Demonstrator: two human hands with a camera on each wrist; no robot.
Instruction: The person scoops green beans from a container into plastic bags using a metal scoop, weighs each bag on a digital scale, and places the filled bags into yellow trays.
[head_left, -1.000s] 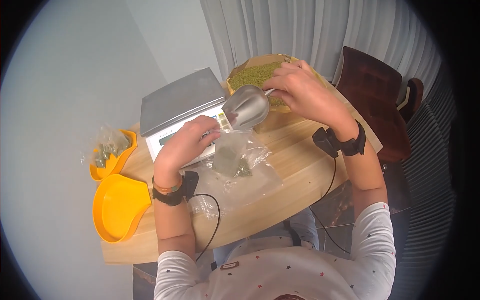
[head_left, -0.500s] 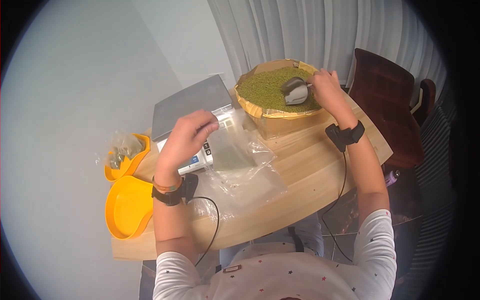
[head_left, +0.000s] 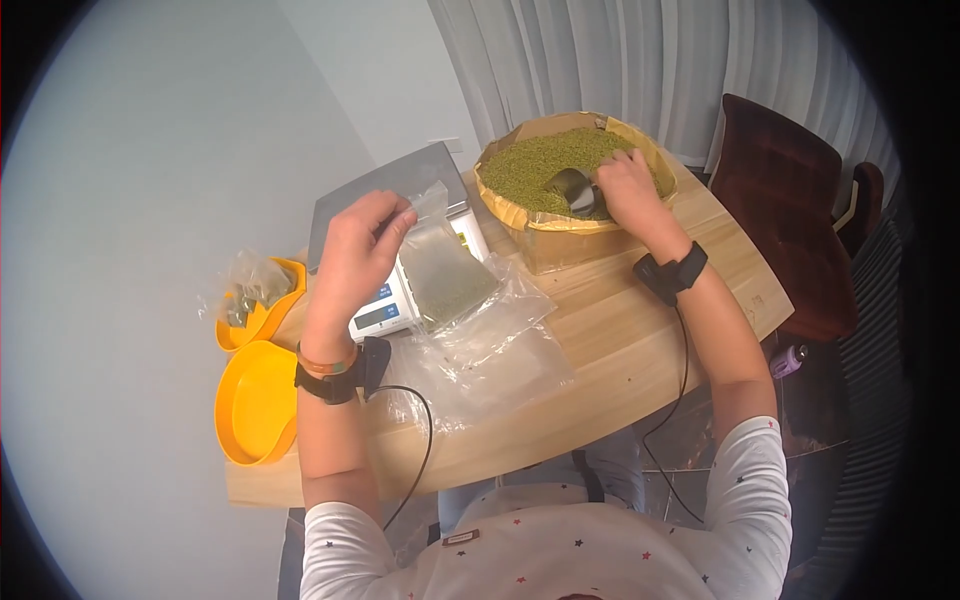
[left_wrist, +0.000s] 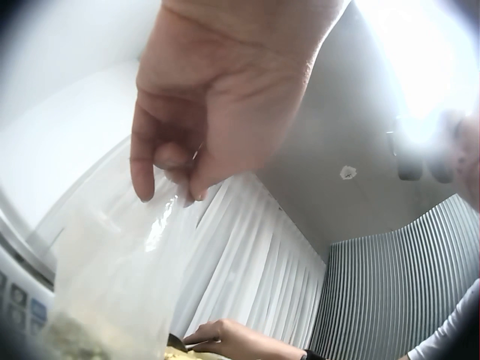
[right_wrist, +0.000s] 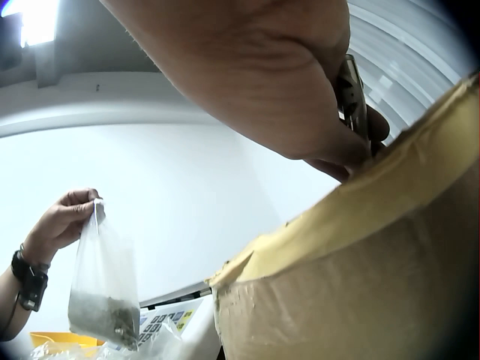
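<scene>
My left hand [head_left: 362,245] pinches the top edge of a clear plastic bag [head_left: 442,275], which hangs in front of the scale with green bits gathered at its bottom. In the right wrist view the same bag [right_wrist: 103,304] hangs nearly upright. A metal scoop [head_left: 577,190] is in my right hand [head_left: 632,195], its bowl low in the green granules [head_left: 530,165] that fill a cardboard box [head_left: 570,245] with a taped rim. The box wall hides part of the scoop in the right wrist view, where its handle [right_wrist: 351,90] shows beside the fingers.
A digital scale [head_left: 400,180] stands behind the left hand. Flat clear bags [head_left: 500,375] lie on the wooden table [head_left: 640,325]. At the left are two yellow trays, an unfilled one [head_left: 240,435] and one [head_left: 265,330] holding filled bags [head_left: 255,290]. A dark red chair [head_left: 775,190] stands to the right.
My right hand has carried the scoop from beside the bag back to the box and down into the granules. My left hand has lifted the bag, which now hangs more upright.
</scene>
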